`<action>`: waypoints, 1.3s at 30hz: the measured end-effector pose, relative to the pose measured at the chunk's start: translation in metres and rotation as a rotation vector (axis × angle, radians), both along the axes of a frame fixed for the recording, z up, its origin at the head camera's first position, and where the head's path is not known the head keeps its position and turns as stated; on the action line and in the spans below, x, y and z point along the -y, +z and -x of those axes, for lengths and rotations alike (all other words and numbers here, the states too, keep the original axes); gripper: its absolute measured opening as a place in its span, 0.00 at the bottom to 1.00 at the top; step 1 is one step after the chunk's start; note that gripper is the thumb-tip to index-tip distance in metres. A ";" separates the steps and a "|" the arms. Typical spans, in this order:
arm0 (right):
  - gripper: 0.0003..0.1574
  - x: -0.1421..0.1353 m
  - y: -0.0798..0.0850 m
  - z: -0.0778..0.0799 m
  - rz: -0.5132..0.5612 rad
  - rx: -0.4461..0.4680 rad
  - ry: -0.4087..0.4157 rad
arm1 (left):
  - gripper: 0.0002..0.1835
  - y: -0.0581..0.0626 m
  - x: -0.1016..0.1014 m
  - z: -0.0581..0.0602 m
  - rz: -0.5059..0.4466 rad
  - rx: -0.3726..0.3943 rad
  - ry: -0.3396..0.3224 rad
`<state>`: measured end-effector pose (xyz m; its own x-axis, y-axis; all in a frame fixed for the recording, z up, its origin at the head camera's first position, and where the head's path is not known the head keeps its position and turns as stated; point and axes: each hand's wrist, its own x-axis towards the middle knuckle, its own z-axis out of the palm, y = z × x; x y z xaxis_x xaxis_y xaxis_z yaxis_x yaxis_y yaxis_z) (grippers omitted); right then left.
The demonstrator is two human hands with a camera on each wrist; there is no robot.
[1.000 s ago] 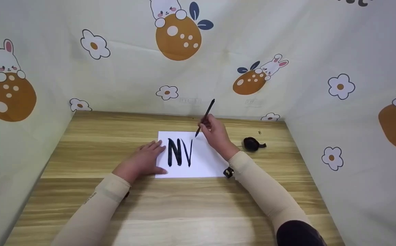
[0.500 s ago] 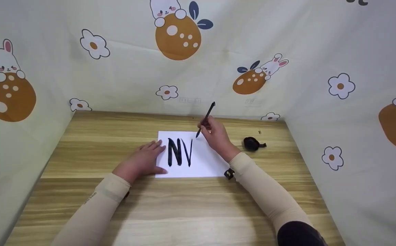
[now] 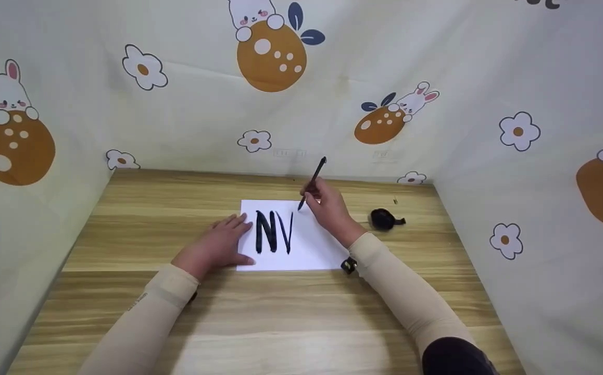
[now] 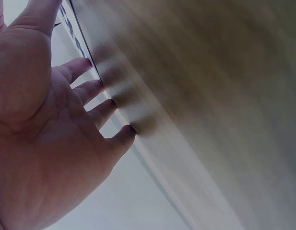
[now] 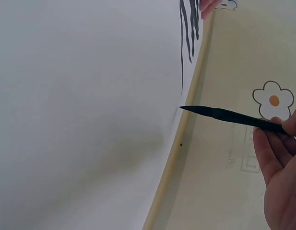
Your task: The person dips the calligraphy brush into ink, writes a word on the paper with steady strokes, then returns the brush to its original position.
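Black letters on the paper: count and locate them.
2: the N, nearer the left hand, and the V, to the N's right. The right hand hides some paper in the head view.

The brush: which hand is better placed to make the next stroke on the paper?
Probably the right hand: it holds the brush, with the tip close to the paper. The left hand rests at the paper's left edge.

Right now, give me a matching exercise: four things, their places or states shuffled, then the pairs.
1. left hand
2. right hand
3. paper
4. round black object

A. on the table, right of the paper
B. bears black strokes
C. resting at the paper's left edge
D. holding the brush

Pairs: 1-C, 2-D, 3-B, 4-A
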<state>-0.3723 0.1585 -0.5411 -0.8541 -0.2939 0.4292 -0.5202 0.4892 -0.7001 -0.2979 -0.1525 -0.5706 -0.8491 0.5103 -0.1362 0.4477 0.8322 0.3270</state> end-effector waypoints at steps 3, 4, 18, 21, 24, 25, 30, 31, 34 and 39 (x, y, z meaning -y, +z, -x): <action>0.05 0.000 0.000 0.000 0.007 -0.005 0.007 | 0.56 0.000 0.000 0.000 0.006 0.009 0.000; 0.05 0.000 -0.001 0.000 0.009 -0.004 0.010 | 0.56 0.001 0.000 0.000 0.006 0.009 -0.001; 0.08 -0.001 -0.004 -0.004 0.019 0.020 0.052 | 0.56 0.003 -0.001 -0.001 0.001 0.022 0.005; 0.08 -0.001 -0.005 -0.005 0.023 0.030 0.061 | 0.57 0.003 -0.001 -0.001 0.001 0.027 0.005; 0.08 -0.001 -0.006 -0.007 0.021 0.045 0.064 | 0.57 0.003 -0.001 -0.001 0.000 0.034 0.008; 0.08 -0.001 -0.007 -0.008 0.020 0.049 0.066 | 0.57 0.003 -0.001 -0.001 0.000 0.034 0.009; 0.08 -0.002 -0.008 -0.013 0.016 0.064 0.078 | 0.57 0.003 0.000 -0.002 -0.002 0.034 0.011; 0.08 -0.002 -0.008 -0.014 0.014 0.068 0.080 | 0.57 0.003 0.000 -0.002 -0.001 0.033 0.012; 0.08 -0.003 -0.008 -0.018 0.008 0.074 0.087 | 0.57 0.002 0.001 -0.001 0.003 0.031 0.011; 0.07 -0.005 -0.007 -0.024 0.000 0.065 0.109 | 0.57 0.002 0.000 -0.001 0.002 0.026 0.009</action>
<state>-0.3481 0.1635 -0.5485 -0.8427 -0.3869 0.3743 -0.5243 0.4323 -0.7337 -0.2970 -0.1529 -0.5688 -0.8498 0.5025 -0.1590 0.4318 0.8368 0.3367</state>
